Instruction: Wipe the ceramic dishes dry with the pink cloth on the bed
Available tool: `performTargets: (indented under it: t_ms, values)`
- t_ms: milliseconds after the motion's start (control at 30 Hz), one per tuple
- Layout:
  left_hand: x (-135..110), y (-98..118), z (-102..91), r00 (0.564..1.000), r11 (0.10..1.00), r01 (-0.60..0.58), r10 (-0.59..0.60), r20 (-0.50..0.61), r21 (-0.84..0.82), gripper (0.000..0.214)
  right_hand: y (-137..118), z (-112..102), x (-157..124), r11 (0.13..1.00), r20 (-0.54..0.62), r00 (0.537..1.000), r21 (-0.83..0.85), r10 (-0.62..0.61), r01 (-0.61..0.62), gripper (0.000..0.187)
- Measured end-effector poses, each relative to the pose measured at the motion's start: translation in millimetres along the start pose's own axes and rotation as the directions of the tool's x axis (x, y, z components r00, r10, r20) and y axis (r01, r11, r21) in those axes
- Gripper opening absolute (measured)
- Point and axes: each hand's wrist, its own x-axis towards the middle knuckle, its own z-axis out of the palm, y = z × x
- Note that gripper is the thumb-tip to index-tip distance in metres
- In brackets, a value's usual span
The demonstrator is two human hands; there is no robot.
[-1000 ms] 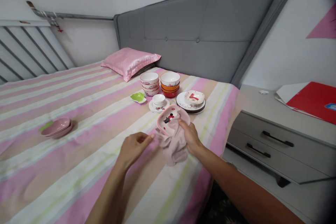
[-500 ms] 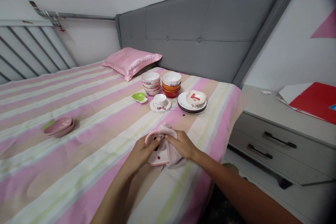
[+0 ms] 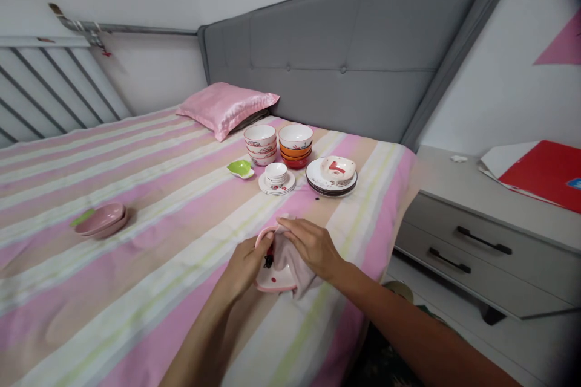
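My left hand (image 3: 245,264) grips the left rim of a small pink-rimmed white dish (image 3: 272,281) with a red and black picture inside, held just above the striped bedspread (image 3: 136,193). My right hand (image 3: 313,247) presses a pale pink cloth (image 3: 293,263) into the dish, fingers closed over the cloth. The cloth hangs down past the dish's right edge.
Farther up the bed stand two bowl stacks (image 3: 259,143) (image 3: 295,144), small cups on saucers (image 3: 276,176), a green dish (image 3: 241,167) and a plate stack with a white dish (image 3: 331,175). Pink bowls (image 3: 100,219) lie left. A pink pillow (image 3: 227,106) and grey nightstand (image 3: 481,230) flank the headboard.
The dish and cloth came down and toward me from near the plate stack. My left hand, empty a second ago, now grips the dish's rim; my right hand rubs the cloth inside it.
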Motion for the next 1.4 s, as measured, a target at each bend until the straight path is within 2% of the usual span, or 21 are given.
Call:
performTargets:
  t_ms: [300, 467, 600, 733, 867, 1033, 1133, 1233, 1333, 1400]
  values:
    - [2.6, -6.4, -0.8, 0.993, 0.998, -0.064, 0.063, -0.095, -0.006, 0.044, 1.4, 2.3, 0.1, 0.994, -0.013, 0.994, 0.01, 0.112, -0.112, 0.03]
    - [0.3, -5.7, 1.3, 0.987, 0.998, -0.054, 0.051, -0.151, -0.018, 0.048, -5.9, 3.9, -1.7, 0.967, -0.035, 0.97, -0.083, 0.24, -0.242, 0.027]
    - [-4.0, -0.6, 6.9, 0.977, 0.989, -0.12, 0.102, -0.185, -0.086, 0.048, -12.0, 6.8, -2.6, 0.946, -0.046, 0.949, -0.079, 0.311, -0.313, 0.024]
    - [-6.3, 3.3, 11.2, 0.964, 0.979, -0.129, 0.088, -0.249, -0.154, 0.049, -14.1, 9.1, -3.2, 0.942, -0.052, 0.948, -0.107, 0.315, -0.319, 0.024]
    - [-5.5, 2.7, 11.6, 0.939, 0.985, -0.08, 0.023, -0.342, -0.155, 0.051, -13.1, 12.1, -4.9, 0.938, -0.055, 0.955, -0.183, 0.29, -0.295, 0.025]
    - [-5.1, 1.3, 11.7, 0.911, 0.983, -0.077, 0.002, -0.413, -0.166, 0.049, -15.2, 16.5, -6.4, 0.93, -0.048, 0.952, -0.203, 0.304, -0.307, 0.026]
    - [-5.9, 0.1, 13.5, 0.883, 0.981, -0.11, 0.022, -0.469, -0.162, 0.047, -19.3, 17.9, -5.8, 0.924, -0.062, 0.933, -0.128, 0.355, -0.36, 0.027]
    - [-7.6, -0.3, 18.1, 0.864, 0.975, -0.152, 0.051, -0.501, -0.163, 0.048, -22.9, 19.0, -4.2, 0.902, -0.036, 0.904, 0.083, 0.427, -0.423, 0.029]
    - [-9.4, 1.2, 26.5, 0.852, 0.959, -0.207, 0.08, -0.517, -0.194, 0.049, -20.4, 22.4, -2.6, 0.812, 0.038, 0.875, 0.353, 0.483, -0.464, 0.037]
    - [-10.0, 2.6, 32.3, 0.86, 0.932, -0.269, 0.119, -0.497, -0.242, 0.047, -14.4, 25.4, -1.9, 0.728, 0.069, 0.856, 0.495, 0.513, -0.475, 0.04]
